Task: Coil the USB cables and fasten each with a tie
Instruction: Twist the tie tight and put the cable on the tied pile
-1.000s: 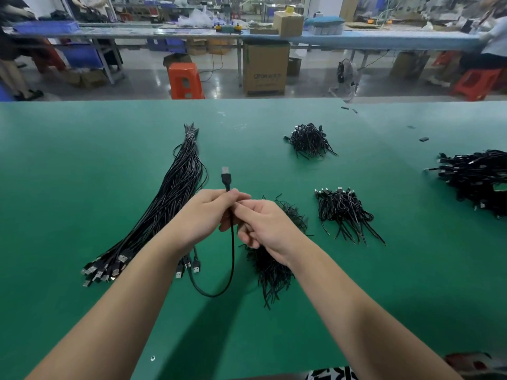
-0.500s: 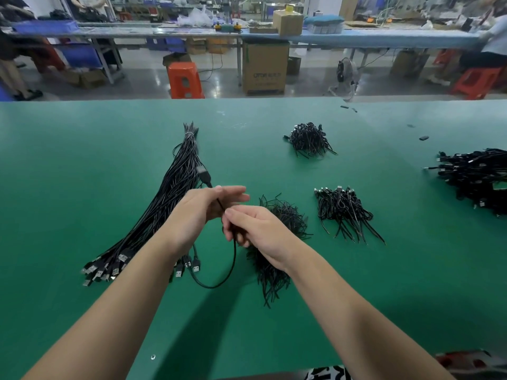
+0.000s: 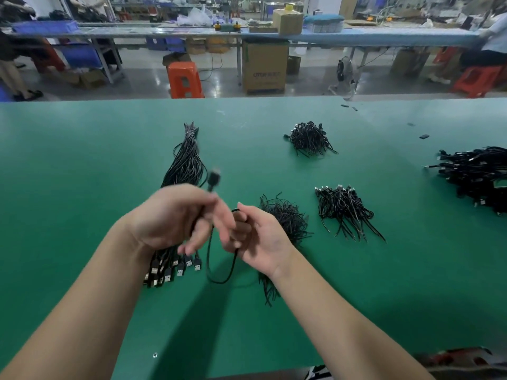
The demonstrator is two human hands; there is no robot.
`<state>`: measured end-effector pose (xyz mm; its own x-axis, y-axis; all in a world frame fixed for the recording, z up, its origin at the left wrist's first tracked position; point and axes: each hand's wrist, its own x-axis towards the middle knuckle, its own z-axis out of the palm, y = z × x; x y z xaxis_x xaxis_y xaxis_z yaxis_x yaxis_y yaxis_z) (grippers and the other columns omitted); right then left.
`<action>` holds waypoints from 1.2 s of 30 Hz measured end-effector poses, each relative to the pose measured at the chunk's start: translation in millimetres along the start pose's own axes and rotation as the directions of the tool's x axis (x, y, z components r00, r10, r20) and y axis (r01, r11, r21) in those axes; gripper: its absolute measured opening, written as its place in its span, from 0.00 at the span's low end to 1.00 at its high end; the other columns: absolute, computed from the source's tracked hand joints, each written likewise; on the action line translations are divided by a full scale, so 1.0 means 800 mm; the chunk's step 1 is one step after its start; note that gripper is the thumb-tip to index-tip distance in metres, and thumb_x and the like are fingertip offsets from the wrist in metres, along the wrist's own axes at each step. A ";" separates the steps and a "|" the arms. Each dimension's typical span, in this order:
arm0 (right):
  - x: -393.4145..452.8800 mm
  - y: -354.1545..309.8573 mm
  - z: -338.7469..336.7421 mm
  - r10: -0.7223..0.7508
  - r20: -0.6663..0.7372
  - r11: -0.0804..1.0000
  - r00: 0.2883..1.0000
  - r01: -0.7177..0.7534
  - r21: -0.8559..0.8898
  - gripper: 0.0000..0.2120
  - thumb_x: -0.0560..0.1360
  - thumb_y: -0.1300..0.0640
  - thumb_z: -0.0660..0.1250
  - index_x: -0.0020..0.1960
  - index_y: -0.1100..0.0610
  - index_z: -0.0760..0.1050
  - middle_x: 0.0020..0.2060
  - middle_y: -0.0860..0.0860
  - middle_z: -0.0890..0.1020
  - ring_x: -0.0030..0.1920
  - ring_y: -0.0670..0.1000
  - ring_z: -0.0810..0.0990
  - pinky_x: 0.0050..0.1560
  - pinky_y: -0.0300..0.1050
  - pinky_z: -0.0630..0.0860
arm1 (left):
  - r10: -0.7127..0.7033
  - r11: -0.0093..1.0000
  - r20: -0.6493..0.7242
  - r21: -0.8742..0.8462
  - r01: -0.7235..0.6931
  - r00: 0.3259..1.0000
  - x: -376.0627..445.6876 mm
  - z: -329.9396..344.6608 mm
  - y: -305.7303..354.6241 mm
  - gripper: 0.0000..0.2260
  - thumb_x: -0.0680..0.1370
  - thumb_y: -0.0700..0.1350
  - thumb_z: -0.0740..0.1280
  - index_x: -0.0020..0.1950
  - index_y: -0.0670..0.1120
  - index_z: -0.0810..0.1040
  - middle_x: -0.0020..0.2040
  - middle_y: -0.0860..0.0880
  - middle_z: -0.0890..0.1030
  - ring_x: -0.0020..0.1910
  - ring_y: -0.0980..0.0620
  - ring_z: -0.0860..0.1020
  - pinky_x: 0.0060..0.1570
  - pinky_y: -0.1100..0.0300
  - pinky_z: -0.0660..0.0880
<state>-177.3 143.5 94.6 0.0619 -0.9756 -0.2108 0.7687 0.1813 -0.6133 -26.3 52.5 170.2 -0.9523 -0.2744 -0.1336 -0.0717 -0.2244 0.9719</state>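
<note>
My left hand (image 3: pixel 175 218) grips a black USB cable (image 3: pixel 219 278) near its plug, which sticks up past my thumb and looks blurred. The same cable runs through the curled fingers of my right hand (image 3: pixel 260 239), and a loop of it hangs down between both hands to the green table (image 3: pixel 82 160). Behind my left hand lies a long bundle of straight black cables (image 3: pixel 188 160) with its USB plugs near my left wrist. A heap of black ties (image 3: pixel 285 215) sits just beyond my right hand.
Two small heaps of coiled, tied cables lie further out, one heap (image 3: pixel 310 138) at the centre back and another heap (image 3: pixel 345 209) to the right. A larger cable pile (image 3: pixel 477 176) lies at the right edge. Beyond the table stand orange stools and cardboard boxes.
My hands have drawn apart and turned, the right palm now facing up. The plug has swung up to the right of my left hand, and the hanging loop has shifted right.
</note>
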 end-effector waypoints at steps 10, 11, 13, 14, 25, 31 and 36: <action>-0.006 -0.014 -0.002 -0.144 -0.101 0.843 0.984 0.068 -0.534 0.17 0.82 0.53 0.62 0.35 0.51 0.73 0.26 0.45 0.63 0.28 0.46 0.58 0.28 0.38 0.57 | -0.252 0.746 -0.436 0.481 0.460 0.864 0.022 0.022 -0.029 0.19 0.86 0.49 0.56 0.56 0.34 0.79 0.53 0.41 0.83 0.43 0.41 0.85 0.38 0.54 0.82; -0.008 -0.016 -0.002 -0.148 -0.084 0.830 0.985 0.078 -0.552 0.17 0.82 0.52 0.62 0.35 0.51 0.74 0.27 0.46 0.64 0.28 0.46 0.59 0.28 0.37 0.57 | -0.252 0.701 -0.460 0.520 0.488 0.851 0.023 0.021 -0.030 0.18 0.86 0.48 0.56 0.58 0.35 0.78 0.55 0.42 0.83 0.45 0.43 0.85 0.43 0.52 0.83; -0.010 -0.016 -0.002 -0.139 -0.044 0.823 0.989 0.090 -0.560 0.17 0.81 0.52 0.62 0.34 0.51 0.75 0.27 0.46 0.66 0.28 0.46 0.60 0.28 0.37 0.58 | -0.259 0.594 -0.459 0.618 0.515 0.850 0.022 0.017 -0.032 0.17 0.85 0.49 0.57 0.59 0.38 0.79 0.56 0.44 0.83 0.49 0.47 0.85 0.53 0.50 0.81; -0.010 -0.015 -0.002 -0.135 -0.029 0.827 0.990 0.097 -0.553 0.18 0.81 0.52 0.62 0.33 0.50 0.76 0.27 0.46 0.67 0.28 0.46 0.60 0.28 0.37 0.59 | -0.253 0.531 -0.456 0.672 0.516 0.853 0.022 0.015 -0.030 0.16 0.85 0.50 0.58 0.57 0.40 0.79 0.55 0.44 0.83 0.50 0.47 0.84 0.55 0.48 0.80; -0.004 -0.019 -0.008 -0.175 0.038 0.921 0.984 0.177 -0.348 0.15 0.80 0.52 0.63 0.36 0.53 0.75 0.28 0.48 0.67 0.27 0.45 0.61 0.25 0.36 0.59 | 0.054 0.586 -0.367 0.765 0.268 0.929 0.027 0.015 -0.039 0.13 0.85 0.45 0.57 0.51 0.43 0.80 0.46 0.45 0.85 0.29 0.64 0.73 0.39 0.64 0.75; -0.008 -0.015 -0.011 -0.179 0.086 0.926 0.980 0.197 -0.322 0.15 0.82 0.53 0.62 0.37 0.54 0.74 0.28 0.48 0.66 0.28 0.47 0.59 0.27 0.37 0.60 | 0.117 0.962 -0.553 0.271 0.045 0.825 0.035 0.012 -0.041 0.16 0.86 0.44 0.55 0.63 0.38 0.77 0.59 0.39 0.83 0.58 0.47 0.82 0.64 0.53 0.76; -0.002 0.005 -0.007 -0.128 0.100 0.942 0.987 0.153 -0.300 0.14 0.81 0.51 0.63 0.38 0.53 0.74 0.28 0.47 0.67 0.28 0.46 0.61 0.29 0.37 0.61 | 0.248 0.915 -0.673 -0.073 -0.396 0.696 0.050 0.023 -0.035 0.18 0.86 0.46 0.52 0.63 0.34 0.74 0.56 0.37 0.83 0.58 0.41 0.82 0.61 0.52 0.78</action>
<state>-178.0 146.5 88.7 0.0260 -0.9982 -0.0536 0.5427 0.0591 -0.8378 -68.1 65.0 141.6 -0.4811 -0.8765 0.0174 0.3336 -0.1647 0.9282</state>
